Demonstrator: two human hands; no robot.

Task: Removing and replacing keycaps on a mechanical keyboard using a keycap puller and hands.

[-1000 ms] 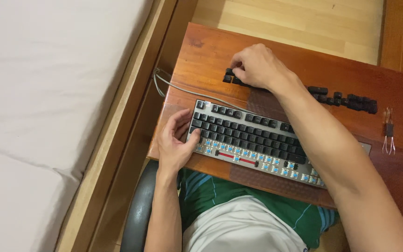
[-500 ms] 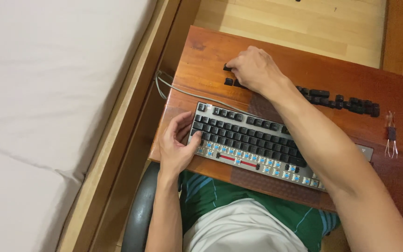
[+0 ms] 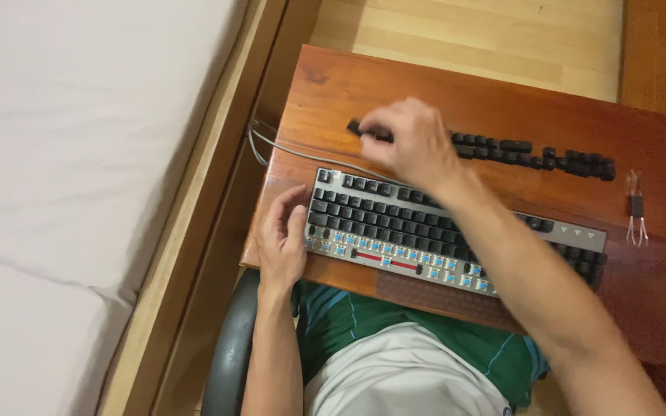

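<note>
Fingers of the right hand are pinched narrow on a black keycap, at the left end of a row of loose keycaps lying on the wooden table. Just below this row is the keyboard, its bottom rows bare with blue switches. Left hand grips the keyboard's left edge, fingers curled. A wire keycap puller lies at the right.

R hand blurred; hides keycap row part.
</note>
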